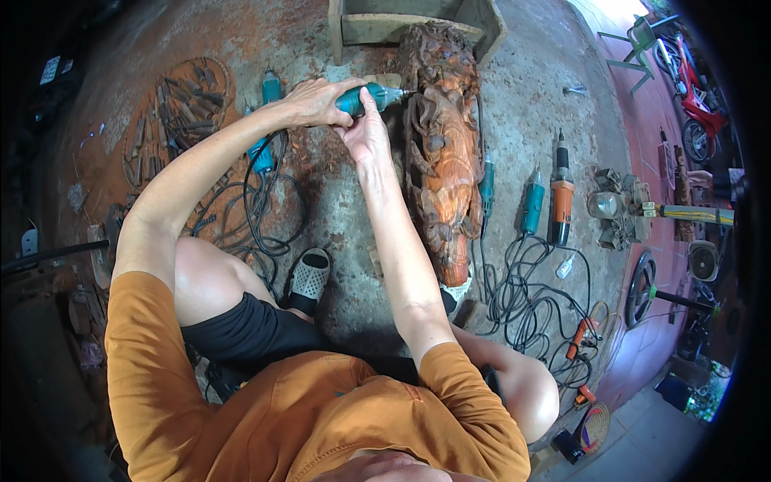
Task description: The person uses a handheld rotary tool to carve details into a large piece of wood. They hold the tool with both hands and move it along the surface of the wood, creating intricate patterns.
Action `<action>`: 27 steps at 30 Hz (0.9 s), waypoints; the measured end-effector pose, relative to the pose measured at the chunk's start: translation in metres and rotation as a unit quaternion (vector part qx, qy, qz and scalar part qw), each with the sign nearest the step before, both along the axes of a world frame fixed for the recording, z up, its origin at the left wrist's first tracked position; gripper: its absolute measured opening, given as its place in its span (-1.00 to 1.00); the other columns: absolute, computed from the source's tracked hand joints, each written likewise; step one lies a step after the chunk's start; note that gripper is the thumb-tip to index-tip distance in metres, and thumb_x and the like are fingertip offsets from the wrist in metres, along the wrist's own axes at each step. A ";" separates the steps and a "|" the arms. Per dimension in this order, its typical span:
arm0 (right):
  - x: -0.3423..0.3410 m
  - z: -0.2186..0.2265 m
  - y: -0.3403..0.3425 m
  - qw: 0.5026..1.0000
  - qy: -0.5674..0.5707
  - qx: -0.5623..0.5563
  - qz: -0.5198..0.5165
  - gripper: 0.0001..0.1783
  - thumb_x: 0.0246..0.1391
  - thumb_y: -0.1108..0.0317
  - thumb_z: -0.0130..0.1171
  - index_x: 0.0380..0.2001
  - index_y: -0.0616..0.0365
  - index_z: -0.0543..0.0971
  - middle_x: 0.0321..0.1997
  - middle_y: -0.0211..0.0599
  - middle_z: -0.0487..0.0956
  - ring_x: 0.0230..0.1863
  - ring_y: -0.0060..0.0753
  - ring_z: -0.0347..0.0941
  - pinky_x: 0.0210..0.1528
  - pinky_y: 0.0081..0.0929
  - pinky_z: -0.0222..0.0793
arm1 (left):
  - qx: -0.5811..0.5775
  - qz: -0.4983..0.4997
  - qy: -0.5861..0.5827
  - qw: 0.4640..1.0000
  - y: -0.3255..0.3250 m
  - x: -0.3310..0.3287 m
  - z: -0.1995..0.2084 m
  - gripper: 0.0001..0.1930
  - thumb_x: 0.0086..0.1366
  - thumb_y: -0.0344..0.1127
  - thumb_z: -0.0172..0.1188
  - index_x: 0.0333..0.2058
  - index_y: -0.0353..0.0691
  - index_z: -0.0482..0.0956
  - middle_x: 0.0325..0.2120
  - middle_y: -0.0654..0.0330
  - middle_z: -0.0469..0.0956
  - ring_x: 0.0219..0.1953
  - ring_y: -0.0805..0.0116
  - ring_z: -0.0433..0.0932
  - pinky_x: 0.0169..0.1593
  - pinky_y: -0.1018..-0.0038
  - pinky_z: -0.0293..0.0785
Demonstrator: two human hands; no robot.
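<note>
Open floor (341,213) between left-side cords (259,213) and the carving (438,165), but my right forearm (392,213) slants over it. Grinder (384,96) in my hands (369,138) plugs the far-end gap; wooden frame (377,30) stands beyond. Right of carving: passable up top, lower down orange tool (562,205) and tangled cables (526,289) block.

Grinder (371,98) part-hidden by left hand (317,103) and right hand (366,136). Bit (408,92) at carving (442,153): contact too small to tell. Box (377,30) cut off by top edge.
</note>
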State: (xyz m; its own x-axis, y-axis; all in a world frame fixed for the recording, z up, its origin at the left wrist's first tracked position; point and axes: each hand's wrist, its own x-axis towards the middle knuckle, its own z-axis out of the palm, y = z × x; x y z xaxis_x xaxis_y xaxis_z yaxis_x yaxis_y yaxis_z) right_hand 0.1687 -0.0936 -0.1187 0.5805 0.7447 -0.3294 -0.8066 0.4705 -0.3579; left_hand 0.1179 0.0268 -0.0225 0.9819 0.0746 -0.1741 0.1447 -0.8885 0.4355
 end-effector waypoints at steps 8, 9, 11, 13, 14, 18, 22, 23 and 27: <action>0.012 -0.002 0.005 1.000 0.004 -0.003 -0.005 -0.40 0.16 -0.01 0.21 0.18 -0.03 0.34 0.15 -0.31 0.45 0.17 -0.21 0.36 0.22 -0.05 0.28 | -0.016 -0.003 -0.021 1.000 0.009 0.012 -0.011 -0.13 -0.08 -0.03 0.33 0.27 -0.02 0.28 -0.60 -0.02 0.57 -0.53 0.06 0.57 -0.32 0.22 0.47; 0.012 -0.003 0.005 1.000 0.005 -0.003 -0.005 -0.40 0.15 -0.01 0.22 0.18 -0.03 0.34 0.15 -0.31 0.46 0.17 -0.22 0.37 0.21 -0.05 0.28 | -0.012 -0.006 -0.020 1.000 0.008 0.012 -0.010 -0.13 -0.08 -0.02 0.33 0.28 -0.01 0.28 -0.60 -0.02 0.57 -0.53 0.06 0.57 -0.31 0.22 0.47; 0.011 -0.005 0.004 1.000 -0.002 -0.005 0.000 -0.40 0.14 -0.02 0.23 0.17 -0.05 0.35 0.14 -0.33 0.46 0.17 -0.23 0.37 0.19 -0.08 0.29 | -0.005 -0.012 -0.017 1.000 0.007 0.011 -0.008 -0.12 -0.08 -0.01 0.33 0.28 -0.01 0.28 -0.60 -0.02 0.57 -0.53 0.06 0.57 -0.30 0.21 0.48; 0.011 -0.008 0.001 1.000 -0.004 -0.011 0.000 -0.40 0.14 -0.02 0.23 0.17 -0.07 0.35 0.14 -0.34 0.46 0.16 -0.25 0.37 0.17 -0.10 0.30 | -0.005 -0.021 -0.009 1.000 0.004 0.010 -0.005 -0.12 -0.08 0.01 0.33 0.29 0.00 0.27 -0.59 -0.03 0.57 -0.52 0.06 0.57 -0.29 0.20 0.48; 0.011 -0.009 0.000 1.000 -0.003 -0.014 0.000 -0.40 0.14 -0.03 0.24 0.17 -0.08 0.35 0.14 -0.35 0.46 0.16 -0.26 0.38 0.16 -0.11 0.30 | -0.005 -0.026 -0.005 1.000 0.003 0.010 -0.004 -0.11 -0.07 0.02 0.33 0.29 0.00 0.27 -0.59 -0.03 0.57 -0.51 0.05 0.57 -0.29 0.19 0.48; 0.012 -0.005 0.005 1.000 -0.005 -0.010 0.002 -0.40 0.15 -0.03 0.22 0.18 -0.09 0.35 0.13 -0.36 0.47 0.16 -0.27 0.37 0.16 -0.10 0.30 | -0.009 -0.008 0.009 1.000 0.007 0.012 -0.006 -0.11 -0.07 0.02 0.32 0.29 0.01 0.26 -0.58 -0.04 0.57 -0.49 0.05 0.58 -0.27 0.19 0.48; 0.017 -0.005 0.006 1.000 -0.001 -0.007 -0.002 -0.41 0.16 -0.01 0.21 0.19 -0.09 0.34 0.14 -0.34 0.46 0.18 -0.24 0.36 0.19 -0.07 0.28 | 0.000 -0.013 -0.006 1.000 0.007 0.017 -0.004 -0.11 -0.07 0.01 0.32 0.29 0.01 0.26 -0.56 -0.05 0.57 -0.45 0.04 0.59 -0.24 0.18 0.48; 0.021 -0.006 0.007 1.000 -0.003 -0.007 -0.004 -0.41 0.16 0.00 0.21 0.19 -0.08 0.34 0.15 -0.34 0.46 0.19 -0.24 0.36 0.20 -0.07 0.28 | 0.007 -0.014 -0.008 1.000 0.007 0.020 -0.004 -0.12 -0.07 0.01 0.31 0.29 0.01 0.26 -0.56 -0.06 0.58 -0.45 0.04 0.60 -0.23 0.18 0.48; 0.029 -0.003 0.017 1.000 0.000 0.003 -0.015 -0.42 0.11 0.03 0.29 0.10 0.04 0.38 0.03 -0.26 0.50 0.07 -0.21 0.43 0.05 -0.10 0.38 | 0.019 -0.016 -0.045 0.999 0.015 0.026 -0.011 -0.13 -0.06 -0.01 0.30 0.29 0.01 0.26 -0.51 -0.09 0.60 -0.42 -0.01 0.61 -0.22 0.15 0.48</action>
State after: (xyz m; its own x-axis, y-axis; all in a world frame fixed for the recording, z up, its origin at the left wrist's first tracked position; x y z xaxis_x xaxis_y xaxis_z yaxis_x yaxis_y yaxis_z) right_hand 0.1976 -0.0763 -0.1218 0.6036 0.7281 -0.3249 -0.7913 0.4971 -0.3561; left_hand 0.1436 0.0418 -0.0330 0.9955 0.0468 -0.0829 0.0770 -0.9081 0.4116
